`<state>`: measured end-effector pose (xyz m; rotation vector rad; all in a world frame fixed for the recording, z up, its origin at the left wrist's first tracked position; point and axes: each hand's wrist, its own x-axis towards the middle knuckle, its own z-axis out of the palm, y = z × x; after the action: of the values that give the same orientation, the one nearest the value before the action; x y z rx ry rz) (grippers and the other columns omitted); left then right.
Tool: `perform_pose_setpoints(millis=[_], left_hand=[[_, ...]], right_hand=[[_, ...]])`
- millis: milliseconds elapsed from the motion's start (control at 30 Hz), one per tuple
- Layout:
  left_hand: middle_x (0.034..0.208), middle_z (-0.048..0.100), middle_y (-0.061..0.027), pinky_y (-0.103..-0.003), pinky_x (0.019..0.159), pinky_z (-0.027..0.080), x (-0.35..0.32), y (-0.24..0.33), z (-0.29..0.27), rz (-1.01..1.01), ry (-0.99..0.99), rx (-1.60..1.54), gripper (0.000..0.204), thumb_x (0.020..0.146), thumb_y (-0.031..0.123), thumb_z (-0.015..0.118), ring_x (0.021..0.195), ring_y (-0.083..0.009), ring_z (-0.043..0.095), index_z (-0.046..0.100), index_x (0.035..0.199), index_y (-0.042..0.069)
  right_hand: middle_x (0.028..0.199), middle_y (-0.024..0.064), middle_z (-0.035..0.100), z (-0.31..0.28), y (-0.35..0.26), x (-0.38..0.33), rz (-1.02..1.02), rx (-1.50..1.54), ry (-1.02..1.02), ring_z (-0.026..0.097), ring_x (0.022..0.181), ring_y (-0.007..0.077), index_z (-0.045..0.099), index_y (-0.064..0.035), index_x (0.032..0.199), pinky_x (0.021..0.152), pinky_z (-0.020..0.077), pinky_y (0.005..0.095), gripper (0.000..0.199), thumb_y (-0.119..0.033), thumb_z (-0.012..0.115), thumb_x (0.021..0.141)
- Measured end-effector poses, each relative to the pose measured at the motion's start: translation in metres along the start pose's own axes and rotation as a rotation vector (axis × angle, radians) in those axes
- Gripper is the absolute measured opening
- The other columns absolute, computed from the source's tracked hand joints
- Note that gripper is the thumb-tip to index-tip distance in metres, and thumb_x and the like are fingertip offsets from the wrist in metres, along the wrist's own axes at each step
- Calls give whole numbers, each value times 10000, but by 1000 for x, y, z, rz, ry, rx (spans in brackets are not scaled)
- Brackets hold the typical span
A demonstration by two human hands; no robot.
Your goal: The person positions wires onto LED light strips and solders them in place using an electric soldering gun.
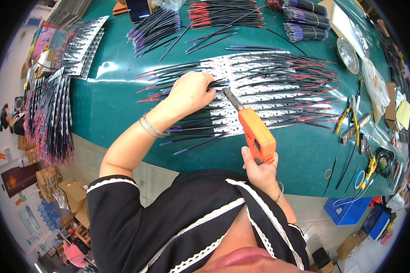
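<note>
Black lace-trimmed top [168, 223] fills bottom centre; mid-frame, the left hand's [190, 93] fingers pinch wires [219, 83], the right hand's [263, 176] grip an orange soldering gun [257, 129].

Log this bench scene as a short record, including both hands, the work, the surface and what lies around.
Left hand: pinching dark wires
Right hand: gripping orange gun-shaped tool
Tool tip: close to left fingertips; contact with wires unclear
Under the hands: white boards with black and red wires
Surface: green table
Far side: wire bundle with red ends
Left side: more wired boards
Right side: small black fan
</note>
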<state>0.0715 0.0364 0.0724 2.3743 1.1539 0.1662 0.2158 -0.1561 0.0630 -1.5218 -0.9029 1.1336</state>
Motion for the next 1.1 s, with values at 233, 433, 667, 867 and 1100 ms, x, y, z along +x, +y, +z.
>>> perform_pose_setpoints(millis=[233, 433, 667, 867, 1100], left_hand=[[665, 562, -204, -421, 606, 434, 1, 1, -1, -9, -23, -9, 207, 687, 157, 592, 657, -371, 555, 577, 730, -45], [681, 572, -204, -424, 620, 435, 1, -3, 2, -4, -31, 5, 214, 689, 162, 592, 671, -373, 558, 587, 747, -44], [700, 579, -206, -414, 642, 440, 2, -1, 1, 1, -41, 0, 215, 695, 156, 586, 689, -369, 563, 595, 770, -45], [688, 571, -213, -418, 634, 433, 3, -1, -1, 20, -30, -10, 208, 695, 140, 584, 675, -371, 557, 596, 787, -45], [670, 545, -228, -409, 599, 416, 6, -8, -4, 86, -104, -77, 180, 686, 118, 581, 648, -388, 527, 570, 764, -44]], right_hand=[[709, 50, 579, 1, 7, -3, -44, -35, 8, 531, 591, 77, 496, 22, 958, 557, 439, 222, 236, -77, 617, 780], [580, 23, 487, -6, -2, -6, 64, 218, 30, 457, 420, 75, 478, 30, 998, 373, 370, 201, 261, -137, 574, 822], [592, 24, 484, -6, -4, -5, 98, 276, 34, 457, 423, 77, 476, 33, 982, 382, 379, 211, 236, -122, 562, 827], [583, 23, 482, -5, -6, -4, 75, 184, 15, 458, 423, 83, 470, 11, 897, 390, 386, 213, 178, -130, 557, 831], [563, 24, 477, -3, -3, -4, 103, 272, 20, 460, 418, 87, 478, 3, 854, 399, 394, 216, 152, -128, 551, 834]])
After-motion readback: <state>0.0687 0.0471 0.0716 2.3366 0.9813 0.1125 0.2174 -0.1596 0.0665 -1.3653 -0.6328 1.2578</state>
